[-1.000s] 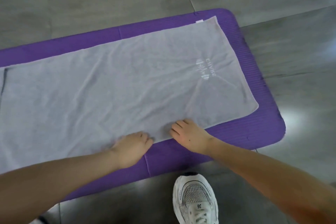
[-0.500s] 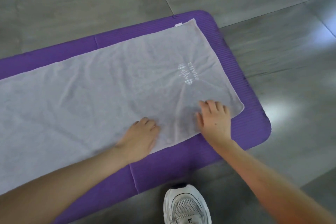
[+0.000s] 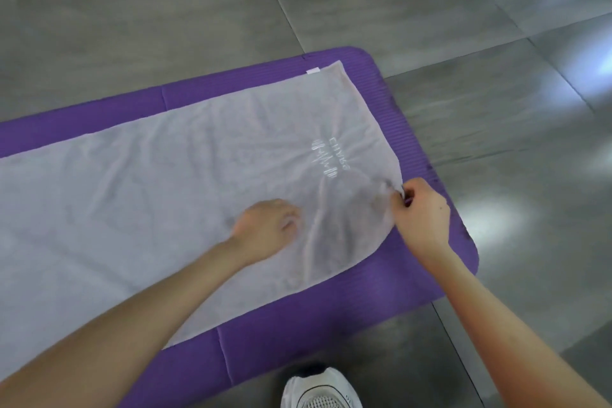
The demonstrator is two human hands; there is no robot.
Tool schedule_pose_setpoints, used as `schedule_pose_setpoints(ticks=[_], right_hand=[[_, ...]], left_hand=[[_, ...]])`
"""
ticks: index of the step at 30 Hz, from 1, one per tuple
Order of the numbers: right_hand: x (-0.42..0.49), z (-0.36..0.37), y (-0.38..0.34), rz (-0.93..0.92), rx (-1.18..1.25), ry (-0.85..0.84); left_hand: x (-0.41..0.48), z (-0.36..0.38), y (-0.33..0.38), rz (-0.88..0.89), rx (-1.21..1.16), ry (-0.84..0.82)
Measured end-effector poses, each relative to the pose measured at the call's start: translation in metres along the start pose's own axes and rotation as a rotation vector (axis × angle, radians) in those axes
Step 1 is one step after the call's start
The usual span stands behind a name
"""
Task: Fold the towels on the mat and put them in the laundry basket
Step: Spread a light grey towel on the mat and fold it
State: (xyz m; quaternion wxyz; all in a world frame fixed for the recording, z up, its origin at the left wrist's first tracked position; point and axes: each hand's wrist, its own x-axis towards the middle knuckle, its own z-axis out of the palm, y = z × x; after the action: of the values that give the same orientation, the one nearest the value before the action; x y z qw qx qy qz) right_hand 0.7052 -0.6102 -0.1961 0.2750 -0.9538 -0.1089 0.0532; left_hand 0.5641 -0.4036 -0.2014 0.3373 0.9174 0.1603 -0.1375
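On the purple mat [image 3: 414, 275], seen from the head camera, the grey towel [image 3: 165, 209] is lying flat, its long axis running leftward from the right hand [image 3: 420, 215]. That hand's fingers [image 3: 405, 200] are pinching the towel's right end. The left hand [image 3: 265, 228] is resting on the towel nearer its middle, fingers relaxed and grasping nothing.

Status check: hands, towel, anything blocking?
Right hand pinches right edge of towel. Left hand rests on towel, grip unclear. Towel flat on mat, unfolded. Basket out of view.

The pale grey towel [image 3: 165, 209] and purple foam mat [image 3: 417, 142] run off the left edge. The bottom edge cuts the white sneaker [image 3: 321, 391]. The left hand [image 3: 265, 228] shows blurred fingers.
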Motion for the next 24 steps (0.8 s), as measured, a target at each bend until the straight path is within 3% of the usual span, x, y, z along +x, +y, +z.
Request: schedule_pose_setpoints(ticks=[2,4,7,12,15,18,21,24], right_hand=[[-0.012,0.003,-0.048,-0.172,0.063,-0.003],[-0.030,0.013,-0.095,-0.345,0.119,-0.040],[-0.069,0.036,-0.157,-0.589,0.214,-0.110],[-0.143,0.079,-0.208,-0.890,0.278,-0.347],[-0.164,0.106,-0.206,-1.042,0.059,-0.500],[-0.147,0.131,-0.205,-0.987,-0.171,-0.680],[-0.109,0.160,-0.223,-1.015,-0.129,-0.409],[-0.073,0.187,-0.247,-1.260,-0.136,-0.433]], left_hand=[[-0.011,-0.027,-0.011,-0.313,-0.440,0.136],[-0.029,-0.055,-0.025,-0.559,-0.929,0.128],[-0.066,-0.086,-0.051,-0.697,-1.239,0.104],[-0.120,-0.098,-0.090,-0.839,-1.277,0.199],[-0.141,-0.084,-0.109,-0.896,-1.159,0.174],[-0.148,-0.059,-0.123,-0.939,-1.052,0.179],[-0.147,-0.043,-0.137,-0.917,-0.914,0.269],[-0.145,-0.039,-0.139,-0.843,-0.718,0.354]])
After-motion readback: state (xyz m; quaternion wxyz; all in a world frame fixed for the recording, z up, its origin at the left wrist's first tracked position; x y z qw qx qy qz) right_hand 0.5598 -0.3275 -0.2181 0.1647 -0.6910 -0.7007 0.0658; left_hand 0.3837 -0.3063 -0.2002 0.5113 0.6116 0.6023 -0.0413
